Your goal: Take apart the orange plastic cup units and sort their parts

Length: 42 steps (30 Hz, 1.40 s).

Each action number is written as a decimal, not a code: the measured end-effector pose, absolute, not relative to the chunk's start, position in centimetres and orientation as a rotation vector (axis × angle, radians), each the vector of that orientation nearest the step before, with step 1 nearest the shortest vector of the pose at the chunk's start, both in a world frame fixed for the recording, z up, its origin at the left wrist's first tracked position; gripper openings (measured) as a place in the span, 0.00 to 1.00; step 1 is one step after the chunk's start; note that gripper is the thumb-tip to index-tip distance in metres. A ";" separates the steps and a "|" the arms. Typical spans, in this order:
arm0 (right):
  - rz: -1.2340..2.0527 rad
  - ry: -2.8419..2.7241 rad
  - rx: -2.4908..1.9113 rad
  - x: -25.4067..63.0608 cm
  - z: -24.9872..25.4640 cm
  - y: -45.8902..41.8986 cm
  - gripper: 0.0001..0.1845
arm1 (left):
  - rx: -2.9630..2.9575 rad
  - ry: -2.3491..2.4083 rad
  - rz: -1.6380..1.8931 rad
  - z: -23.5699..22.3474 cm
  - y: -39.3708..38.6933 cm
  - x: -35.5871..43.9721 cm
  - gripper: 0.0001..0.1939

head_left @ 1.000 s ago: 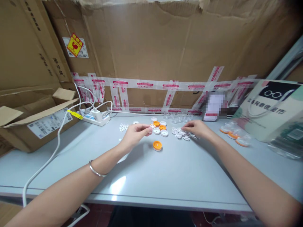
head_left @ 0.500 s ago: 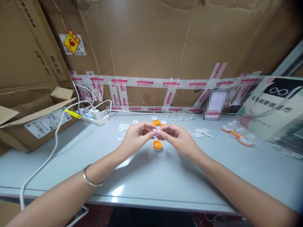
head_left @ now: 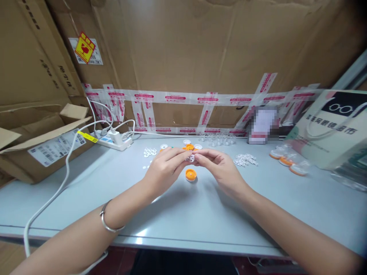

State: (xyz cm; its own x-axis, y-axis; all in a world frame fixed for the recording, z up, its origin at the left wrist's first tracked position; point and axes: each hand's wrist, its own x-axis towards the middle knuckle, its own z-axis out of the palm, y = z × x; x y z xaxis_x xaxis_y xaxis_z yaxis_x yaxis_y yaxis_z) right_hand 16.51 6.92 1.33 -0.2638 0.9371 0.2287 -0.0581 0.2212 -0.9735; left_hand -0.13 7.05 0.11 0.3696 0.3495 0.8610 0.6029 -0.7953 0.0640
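Observation:
My left hand [head_left: 164, 168] and my right hand [head_left: 219, 168] meet above the middle of the grey table [head_left: 200, 214]. Both pinch one small white plastic piece [head_left: 191, 157] between their fingertips. Just below it an orange cap [head_left: 190, 175] lies on the table. More orange and white caps [head_left: 190, 146] sit behind my hands. A heap of small white pieces [head_left: 246, 159] lies to the right of my right hand, and a smaller scatter of white discs [head_left: 149, 152] lies to the left. A metal bangle is on my left wrist.
A white power strip [head_left: 114, 140] with cables sits at the back left, beside an open cardboard box [head_left: 43, 147]. Clear cups [head_left: 216, 140] line the taped cardboard wall. Orange-based lids [head_left: 286, 162] and a paper bag [head_left: 329, 131] stand at the right.
My right hand left the heap of white pieces on the right and came to the middle to meet my left hand. Both now pinch the small white piece together.

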 end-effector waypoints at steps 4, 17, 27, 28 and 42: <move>1.167 -1.506 -0.944 16.7 1.3 7.0 0.11 | -2.355 -0.788 -1.342 0.1 7.0 -0.1 0.07; 1.164 -1.437 -0.985 16.6 -0.4 7.6 0.11 | -2.486 -0.932 -1.305 -0.8 7.1 0.3 0.09; 1.309 -1.411 -1.131 16.6 -0.6 8.4 0.06 | -2.686 -1.126 -1.644 -1.4 7.2 0.7 0.07; 1.311 -1.427 -1.145 16.7 -0.4 8.5 0.06 | -2.662 -1.175 -1.739 -1.2 7.1 0.8 0.07; 0.392 -1.939 -1.738 25.6 -0.9 15.5 0.10 | -2.514 -1.613 -2.333 -0.7 7.5 0.2 0.12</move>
